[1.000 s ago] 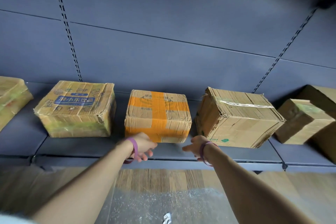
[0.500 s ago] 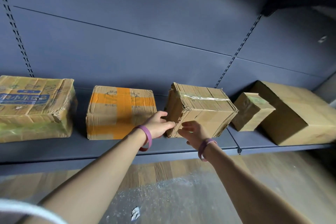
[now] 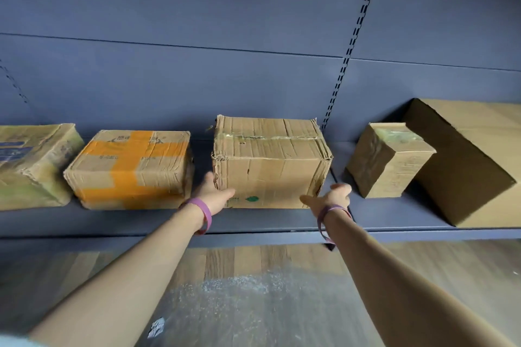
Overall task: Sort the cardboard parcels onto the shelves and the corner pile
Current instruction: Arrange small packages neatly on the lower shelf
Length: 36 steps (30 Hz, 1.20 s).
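Left hand (image 3: 214,196) clasping the lower left corner of the creased cardboard parcel (image 3: 267,166), thumb across its front; right hand (image 3: 334,196) cupping the lower right corner. Crumpled edges, taped top seam, green mark low in front. Standing on the grey shelf (image 3: 253,222) between orange-taped parcel (image 3: 132,169) and small parcel (image 3: 386,160).
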{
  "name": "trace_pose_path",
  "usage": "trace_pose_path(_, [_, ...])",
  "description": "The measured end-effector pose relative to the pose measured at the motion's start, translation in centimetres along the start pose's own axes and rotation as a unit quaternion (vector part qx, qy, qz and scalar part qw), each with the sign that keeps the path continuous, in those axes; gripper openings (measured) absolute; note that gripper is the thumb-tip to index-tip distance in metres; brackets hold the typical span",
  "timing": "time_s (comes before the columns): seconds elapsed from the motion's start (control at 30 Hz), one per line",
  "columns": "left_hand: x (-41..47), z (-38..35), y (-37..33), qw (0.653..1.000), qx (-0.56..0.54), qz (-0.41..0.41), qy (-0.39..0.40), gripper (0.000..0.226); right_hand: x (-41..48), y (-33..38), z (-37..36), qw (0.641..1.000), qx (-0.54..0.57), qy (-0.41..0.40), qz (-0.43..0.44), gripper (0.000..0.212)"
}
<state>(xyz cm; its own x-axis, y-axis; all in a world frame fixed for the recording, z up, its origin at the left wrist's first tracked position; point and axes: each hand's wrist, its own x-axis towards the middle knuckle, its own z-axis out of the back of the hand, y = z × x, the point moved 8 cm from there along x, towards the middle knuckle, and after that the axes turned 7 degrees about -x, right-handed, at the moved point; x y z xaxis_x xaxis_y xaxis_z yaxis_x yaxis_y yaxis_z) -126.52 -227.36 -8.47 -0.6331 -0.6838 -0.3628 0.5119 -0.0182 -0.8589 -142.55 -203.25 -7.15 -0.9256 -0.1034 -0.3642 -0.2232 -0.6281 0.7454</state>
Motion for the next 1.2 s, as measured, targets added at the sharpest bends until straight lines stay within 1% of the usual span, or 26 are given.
trace_pose_path(0.1, [-0.6, -0.9, 0.7, 0.998, -0.033, 0.007, -0.057, 0.047, 1.8, 0.7, -0.5, 0.989, 0.046, 0.096, 0.099, 0.096])
trace_pose_path(0.13, [-1.1, -1.2, 0.6, 0.996, -0.049, 0.010, -0.068, 0.042, 2.3, 0.7, -0.9, 0.984, 0.050, 0.124, 0.120, 0.096])
trace_pose_path(0.17, [-1.8, -1.5, 0.6, 0.995, -0.065, 0.016, -0.076, 0.040, 2.6, 0.7, -1.1, 0.979, 0.059, 0.144, 0.130, 0.094])
trace_pose_path(0.23, [-3.5, -2.2, 0.5, 0.992, -0.083, 0.035, -0.087, 0.047, 3.1, 0.6, -1.1, 0.974, 0.095, 0.157, 0.135, 0.083])
trace_pose_path(0.37, [-5.4, -3.2, 0.5, 0.989, -0.087, 0.062, -0.104, 0.048, 3.6, -0.1, -0.4, 0.970, 0.127, 0.158, 0.133, 0.064])
trace_pose_path(0.43, [-5.6, -3.2, 0.7, 0.990, -0.058, 0.062, -0.115, 0.049, 3.7, -0.7, 0.1, 0.973, 0.127, 0.145, 0.127, 0.054])
trace_pose_path(0.53, [-5.1, -2.6, 0.5, 0.986, -0.055, 0.066, -0.145, 0.040, 3.9, -1.4, 0.3, 0.976, 0.130, 0.118, 0.125, 0.036])
trace_pose_path(0.6, [-4.8, -2.4, 0.2, 0.983, -0.069, 0.070, -0.154, 0.032, 4.2, -1.4, 0.2, 0.980, 0.112, 0.109, 0.122, 0.028])
trace_pose_path(0.7, [-4.8, -1.8, -0.3, 0.984, -0.075, 0.065, -0.149, 0.028, 4.2, -1.1, 0.6, 0.984, 0.086, 0.104, 0.118, 0.028])
trace_pose_path(0.8, [-4.8, -0.9, -0.1, 0.984, -0.079, 0.060, -0.150, 0.027, 3.4, -0.3, 1.0, 0.982, 0.040, 0.115, 0.146, 0.043])
trace_pose_path(0.83, [-4.7, -0.7, -0.1, 0.983, -0.086, 0.054, -0.151, 0.028, 3.1, 0.0, 1.2, 0.981, 0.019, 0.116, 0.156, 0.043])
trace_pose_path(0.93, [-4.9, -0.5, -0.7, 0.983, -0.098, 0.034, -0.153, 0.030, 2.3, 0.4, 1.7, 0.980, -0.016, 0.101, 0.170, 0.027])
trace_pose_path(1.03, [-5.4, 0.5, -1.4, 0.982, -0.083, -0.003, -0.170, 0.024, 1.2, 0.8, 2.1, 0.982, -0.009, 0.077, 0.171, 0.016])
trace_pose_path(1.1, [-5.7, 1.3, -2.0, 0.981, -0.070, -0.030, -0.181, 0.020, 0.6, 1.1, 2.1, 0.982, 0.002, 0.077, 0.172, 0.012])
trace_pose_path(1.2, [-6.0, 1.9, -3.0, 0.975, -0.084, -0.065, -0.196, 0.015, 0.4, 1.9, 2.6, 0.980, 0.005, 0.073, 0.183, 0.005])
